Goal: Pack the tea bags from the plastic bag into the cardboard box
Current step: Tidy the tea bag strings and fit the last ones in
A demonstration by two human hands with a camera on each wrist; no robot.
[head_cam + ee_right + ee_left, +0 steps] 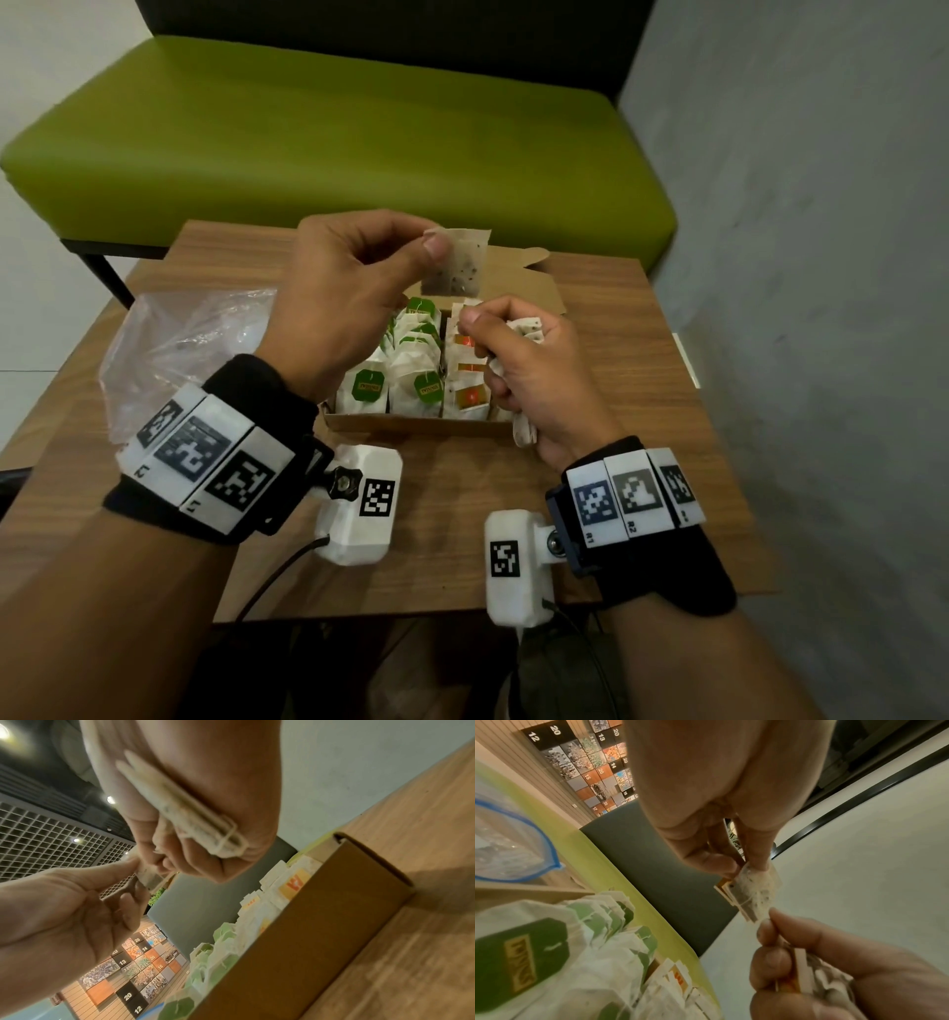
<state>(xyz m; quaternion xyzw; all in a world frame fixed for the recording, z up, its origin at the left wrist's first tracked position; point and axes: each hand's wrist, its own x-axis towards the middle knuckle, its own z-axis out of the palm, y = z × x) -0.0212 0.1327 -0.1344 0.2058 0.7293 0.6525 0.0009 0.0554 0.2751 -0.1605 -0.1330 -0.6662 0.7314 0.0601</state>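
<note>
Left grip (354, 288): a single tea bag (457, 264) is pinched at its top corner between thumb and forefinger and held upright above the box (411, 429), at the centre of the head view. In the left wrist view the same bag (754, 892) is seen hanging from the fingertips (718, 862), with a tag folded against it. Right grip (518, 380): fingers are curled round a bundle of tea bags (526, 329), whose lower end (524, 437) juts out below the palm, just right of the box. In the right wrist view the bundle (185, 815) is seen pressed into the palm with a string wound round it. The right thumb and forefinger are close to the lower edge of the single bag; whether it is touched cannot be told.

The open box is set on the wooden counter (642, 360), flap (534, 280) folded back toward the upper part of the frame. Rows of bags are stood in it: green tags (369, 385) in the left and middle rows, orange tags (470, 395) in the right row. A clear plastic bag (179, 339) is lying left of the box, partly hidden by the left wrist. A green bench (334, 128) is seen beyond the counter.
</note>
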